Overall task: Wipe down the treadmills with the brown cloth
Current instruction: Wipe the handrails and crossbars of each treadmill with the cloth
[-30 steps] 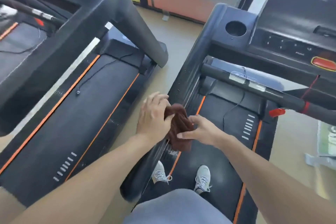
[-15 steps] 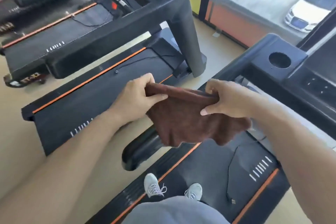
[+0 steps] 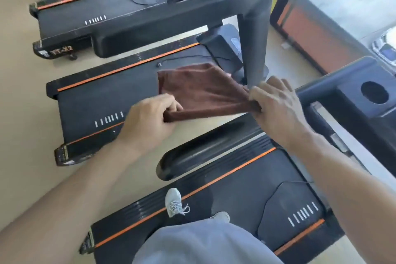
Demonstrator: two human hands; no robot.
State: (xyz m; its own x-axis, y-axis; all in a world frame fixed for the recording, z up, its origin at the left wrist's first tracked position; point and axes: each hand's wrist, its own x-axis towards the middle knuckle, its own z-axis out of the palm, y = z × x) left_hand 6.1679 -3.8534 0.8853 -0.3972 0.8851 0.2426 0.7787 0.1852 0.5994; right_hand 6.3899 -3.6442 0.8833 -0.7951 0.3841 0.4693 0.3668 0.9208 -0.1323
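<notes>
The brown cloth (image 3: 199, 90) is stretched out in the air between both hands, its free part flapping up and away from me. My left hand (image 3: 150, 120) pinches its near-left corner. My right hand (image 3: 276, 105) grips the right end. I stand on the belt of the nearest treadmill (image 3: 235, 195), black with orange stripes. Its left handrail (image 3: 205, 150) runs just below the cloth. A second treadmill (image 3: 102, 96) lies to the left, under and behind the cloth.
A third treadmill (image 3: 90, 13) stands farther left. The second treadmill's grey upright post (image 3: 252, 38) rises just behind the cloth. My treadmill's console with a round cup holder (image 3: 374, 92) sits at right. A beige floor strip (image 3: 25, 113) separates the machines. A window wall (image 3: 321, 34) lies ahead.
The cloth went from bunched between my hands to spread out and pulled taut, its loose part now flipped upward. My view has swung left, bringing more treadmills into sight.
</notes>
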